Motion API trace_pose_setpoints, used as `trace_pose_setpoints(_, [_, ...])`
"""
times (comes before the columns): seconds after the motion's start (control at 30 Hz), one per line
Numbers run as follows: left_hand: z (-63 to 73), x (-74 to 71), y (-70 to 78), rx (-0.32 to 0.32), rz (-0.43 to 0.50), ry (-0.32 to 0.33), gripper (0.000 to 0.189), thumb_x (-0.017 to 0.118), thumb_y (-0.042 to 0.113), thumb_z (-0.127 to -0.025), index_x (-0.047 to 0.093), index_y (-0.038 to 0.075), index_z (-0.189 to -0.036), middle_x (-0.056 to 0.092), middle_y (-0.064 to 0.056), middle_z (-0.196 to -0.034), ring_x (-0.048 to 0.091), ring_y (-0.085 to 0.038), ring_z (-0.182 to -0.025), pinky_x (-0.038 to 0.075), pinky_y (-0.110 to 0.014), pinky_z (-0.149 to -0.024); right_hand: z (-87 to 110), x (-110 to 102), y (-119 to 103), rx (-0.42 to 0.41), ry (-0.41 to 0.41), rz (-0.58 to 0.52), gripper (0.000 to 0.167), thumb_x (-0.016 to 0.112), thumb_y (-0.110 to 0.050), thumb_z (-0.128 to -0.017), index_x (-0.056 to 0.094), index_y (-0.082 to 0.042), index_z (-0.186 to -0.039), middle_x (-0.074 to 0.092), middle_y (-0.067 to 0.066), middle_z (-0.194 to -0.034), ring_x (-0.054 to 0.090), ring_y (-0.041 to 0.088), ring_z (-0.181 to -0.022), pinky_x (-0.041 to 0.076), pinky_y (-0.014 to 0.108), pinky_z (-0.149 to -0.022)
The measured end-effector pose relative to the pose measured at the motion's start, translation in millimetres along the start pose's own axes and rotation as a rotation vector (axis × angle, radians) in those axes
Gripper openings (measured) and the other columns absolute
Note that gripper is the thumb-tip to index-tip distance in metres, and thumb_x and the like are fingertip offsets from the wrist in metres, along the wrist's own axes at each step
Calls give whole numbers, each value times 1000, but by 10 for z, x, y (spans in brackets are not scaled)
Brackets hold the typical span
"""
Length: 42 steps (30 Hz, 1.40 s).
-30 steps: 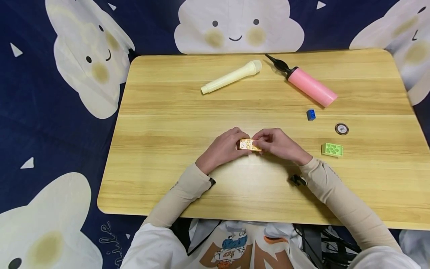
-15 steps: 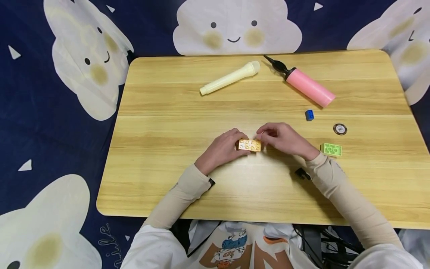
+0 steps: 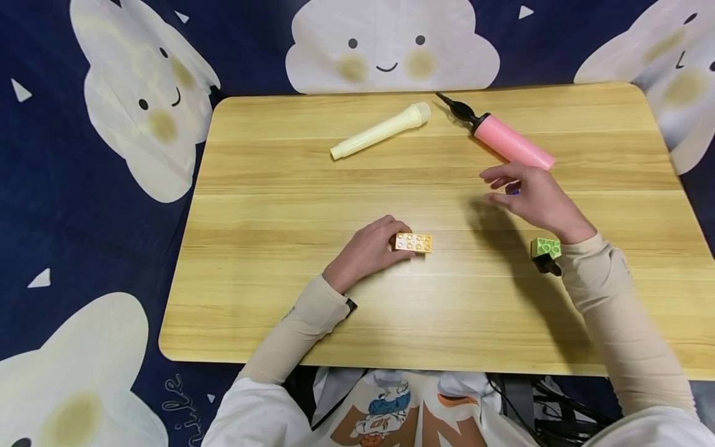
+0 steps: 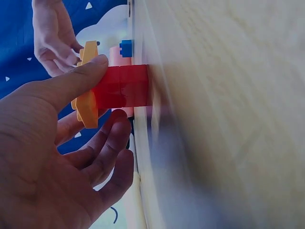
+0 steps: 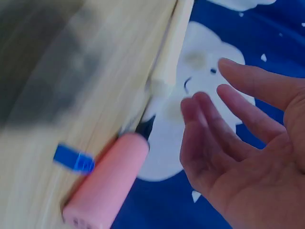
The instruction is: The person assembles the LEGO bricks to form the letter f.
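My left hand pinches a small stack of toy building bricks between thumb and fingers. On top is an orange-yellow brick with studs up; the left wrist view shows red bricks beneath it, standing at the tabletop. My right hand is raised over the right side of the table, fingers loosely bent and holding nothing. Beneath it lies a small blue brick, mostly covered by the hand in the head view. A light green brick lies by the right wrist, partly hidden by the wrist camera and sleeve.
A pink hand pump with a black nozzle lies at the back right of the wooden table. Left of it rests a cream toy microphone. Dark blue cloth with white clouds surrounds the table.
My right hand has left the brick stack and moved right and away, over the blue brick. Its arm now covers the round poker chip. My left hand stays on the stack.
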<state>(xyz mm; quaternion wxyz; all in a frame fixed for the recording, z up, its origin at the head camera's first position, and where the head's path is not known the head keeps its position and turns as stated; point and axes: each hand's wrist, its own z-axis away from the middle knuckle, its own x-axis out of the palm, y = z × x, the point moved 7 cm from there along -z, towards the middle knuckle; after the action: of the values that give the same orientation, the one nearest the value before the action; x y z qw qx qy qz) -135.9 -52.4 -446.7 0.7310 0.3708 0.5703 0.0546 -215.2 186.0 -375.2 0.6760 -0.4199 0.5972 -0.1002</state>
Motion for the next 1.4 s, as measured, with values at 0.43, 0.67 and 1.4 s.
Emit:
trace_pose_setpoints(0.43, [34, -9, -24, -15, 4, 7, 42, 77, 40, -88, 67, 15, -120, 56, 3, -95, 50, -10, -76, 43, -26, -66, -74, -37, 451, 59, -198, 223, 53, 78, 10, -75, 61, 12, -126, 55, 36, -129, 47, 51, -123, 38, 62, -100])
trace_pose_setpoints(0.67, [32, -6, -26, -8, -1, 13, 41, 76, 41, -89, 68, 16, -119, 56, 3, -94, 50, -9, -76, 44, -26, -66, -82, 10, 686, 151, -265, 270, 52, 75, 10, -77, 59, 14, -126, 59, 35, -124, 58, 49, -108, 43, 62, -92])
trace_pose_setpoints(1.4, [5, 10, -24, 3, 11, 5, 43, 76, 42, -89, 67, 16, -121, 57, 1, -95, 50, -11, -76, 43, -26, -65, -23, 98, 412, 83, -179, 242, 35, 74, 2, -84, 65, 14, -115, 67, 28, -99, 64, 41, -90, 50, 55, -81])
